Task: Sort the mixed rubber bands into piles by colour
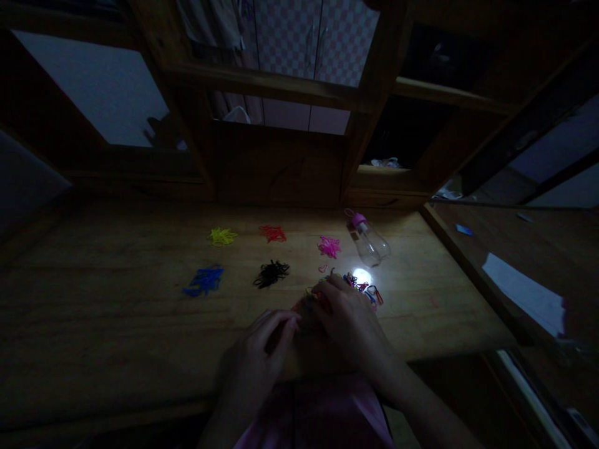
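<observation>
My left hand [264, 343] is just above the table near its front edge, thumb and fingertips pinched together; anything between them is too small to make out. To its right, my right hand [349, 308] reaches into a mixed heap of coloured rubber bands [373, 294], its fingers curled down and partly hiding the heap. What those fingertips grip is hidden. Beyond my hands lie separate piles of thin bands: yellow [222, 236], red [273, 234], pink [329, 246], blue [204, 280] and black [271, 273]. A single pinkish band [322, 269] rests near the pink pile.
A clear bottle with a pink cap [372, 246] lies on its side behind the heap. A bright light spot falls on the wooden table [116, 299] beside it. Wooden shelving [281, 165] rises at the back. White paper [524, 293] is on the right-hand surface.
</observation>
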Available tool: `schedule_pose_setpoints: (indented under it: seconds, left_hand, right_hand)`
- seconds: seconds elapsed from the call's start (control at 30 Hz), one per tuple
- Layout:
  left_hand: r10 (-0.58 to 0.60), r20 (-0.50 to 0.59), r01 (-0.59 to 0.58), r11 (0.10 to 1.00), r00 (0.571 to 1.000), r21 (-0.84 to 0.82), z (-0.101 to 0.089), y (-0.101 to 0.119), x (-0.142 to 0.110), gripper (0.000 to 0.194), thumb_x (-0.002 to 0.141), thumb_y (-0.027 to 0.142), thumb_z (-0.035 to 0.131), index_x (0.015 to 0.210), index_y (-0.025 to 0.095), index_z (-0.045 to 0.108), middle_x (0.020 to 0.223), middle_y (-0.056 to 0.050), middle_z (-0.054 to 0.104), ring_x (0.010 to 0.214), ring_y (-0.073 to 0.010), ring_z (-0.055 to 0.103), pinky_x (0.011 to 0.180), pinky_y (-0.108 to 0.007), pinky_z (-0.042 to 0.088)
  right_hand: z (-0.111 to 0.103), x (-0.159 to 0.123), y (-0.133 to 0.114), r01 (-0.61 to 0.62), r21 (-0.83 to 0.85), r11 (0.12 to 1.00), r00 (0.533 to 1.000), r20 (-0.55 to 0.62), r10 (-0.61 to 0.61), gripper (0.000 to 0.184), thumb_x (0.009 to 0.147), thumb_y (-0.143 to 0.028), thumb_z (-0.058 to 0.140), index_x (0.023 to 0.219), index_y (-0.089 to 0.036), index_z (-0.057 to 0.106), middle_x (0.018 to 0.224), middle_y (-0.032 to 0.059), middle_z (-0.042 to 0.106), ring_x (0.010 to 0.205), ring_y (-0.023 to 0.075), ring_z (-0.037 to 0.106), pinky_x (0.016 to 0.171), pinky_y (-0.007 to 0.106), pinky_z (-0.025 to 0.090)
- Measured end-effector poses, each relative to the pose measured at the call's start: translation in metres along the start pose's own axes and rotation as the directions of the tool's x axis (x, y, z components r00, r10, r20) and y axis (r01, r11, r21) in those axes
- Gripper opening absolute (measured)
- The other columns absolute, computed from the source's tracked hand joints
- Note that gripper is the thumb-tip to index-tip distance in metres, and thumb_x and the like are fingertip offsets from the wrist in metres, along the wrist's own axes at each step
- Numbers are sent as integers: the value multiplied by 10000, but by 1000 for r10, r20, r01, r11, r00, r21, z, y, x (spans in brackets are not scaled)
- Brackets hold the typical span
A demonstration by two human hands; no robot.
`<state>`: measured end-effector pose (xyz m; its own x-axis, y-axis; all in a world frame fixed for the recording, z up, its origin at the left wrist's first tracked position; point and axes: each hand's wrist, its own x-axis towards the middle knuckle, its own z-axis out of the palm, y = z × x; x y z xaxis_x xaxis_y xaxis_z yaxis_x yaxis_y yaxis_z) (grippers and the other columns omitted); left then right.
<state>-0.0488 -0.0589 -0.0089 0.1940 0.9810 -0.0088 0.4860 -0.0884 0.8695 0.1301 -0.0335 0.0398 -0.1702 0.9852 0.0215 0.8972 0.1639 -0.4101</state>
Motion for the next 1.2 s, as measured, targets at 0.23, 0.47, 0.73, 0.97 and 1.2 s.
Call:
schedule_pose_setpoints:
  seconds: [0.23,0.47,0.73,0.97,1.2]
  left_hand:
    - [31,-20,-31,999,999,10,0,0,-1,198,961,332,472,948,262,656,981,-6,711,935,-176,672,827,-261,514]
    - [16,-16,-16,1000,1000,0,-1,4,0,179,963,333,483,934,274,650,962,12,713,926,-169,674,820,-251,503]
    - [24,-20,-24,1000,1000,0,0,2,-1,190,965,327,475,946,263,653,993,-6,708,952,-180,664,838,-267,501]
    - [31,-30,-31,999,999,10,0,2,-1,186,962,331,480,967,264,654,1005,-4,709,959,-177,666,844,-270,505]
    - [59,-57,-57,998,997,23,1,2,-1,196,951,323,482,960,262,668,992,-12,725,927,-183,683,811,-261,528]
  right_hand:
    - [13,7,0,-11,-153,988,1000,-28,7,151,921,-156,519,910,-199,663,973,45,627,718,161,595,571,281,314]
    - [5,5,2,-26,23,999,996,-89,28,138,924,-134,494,931,-198,616,993,50,641,787,165,605,633,264,355]
    - [1,-3,2,-38,217,975,999,-13,42,118,897,-119,520,903,-213,592,822,5,676,733,161,620,627,252,366]
    - [10,1,-6,-6,73,997,998,63,2,166,870,-101,536,953,-199,643,896,44,698,831,187,654,662,259,377]
    - [14,3,-11,-9,-110,994,997,80,18,120,877,-161,555,969,-200,622,932,49,680,743,185,636,582,269,329]
